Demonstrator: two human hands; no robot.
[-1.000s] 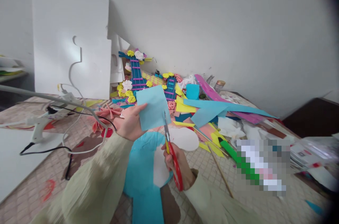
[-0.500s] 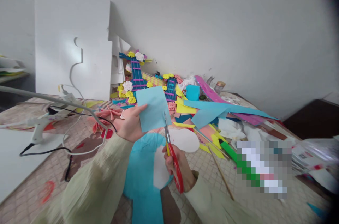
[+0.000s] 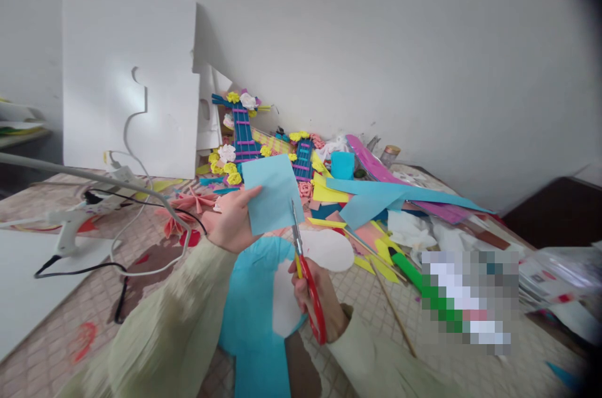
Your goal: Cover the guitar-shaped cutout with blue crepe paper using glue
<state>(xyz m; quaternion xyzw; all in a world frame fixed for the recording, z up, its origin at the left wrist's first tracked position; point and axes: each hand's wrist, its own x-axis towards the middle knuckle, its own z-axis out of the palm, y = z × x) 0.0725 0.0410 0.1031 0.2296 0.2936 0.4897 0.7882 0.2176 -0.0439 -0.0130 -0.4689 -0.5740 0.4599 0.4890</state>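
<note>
My left hand [image 3: 234, 218] holds a light blue square of paper [image 3: 270, 191] by its left edge, index finger lying across its front and the thumb hidden behind. In my right hand [image 3: 317, 288] is a pair of scissors [image 3: 313, 298] with red and yellow handles. Their blades point up and overlap the paper's lower right edge; whether they are parted I cannot make out. Below the hands lies a large bright blue paper shape [image 3: 254, 298], partly over a white piece. A white oval [image 3: 329, 249] rests just beyond the scissors.
A white glue gun [image 3: 70, 229] and its cords lie at left, before a tall white board [image 3: 126, 78]. Paper-flower decorations [image 3: 244, 135] stand at the back. Blue strips [image 3: 414, 190] and yellow scraps are heaped at right, near a green marker [image 3: 409, 269] and a thin stick [image 3: 395, 310].
</note>
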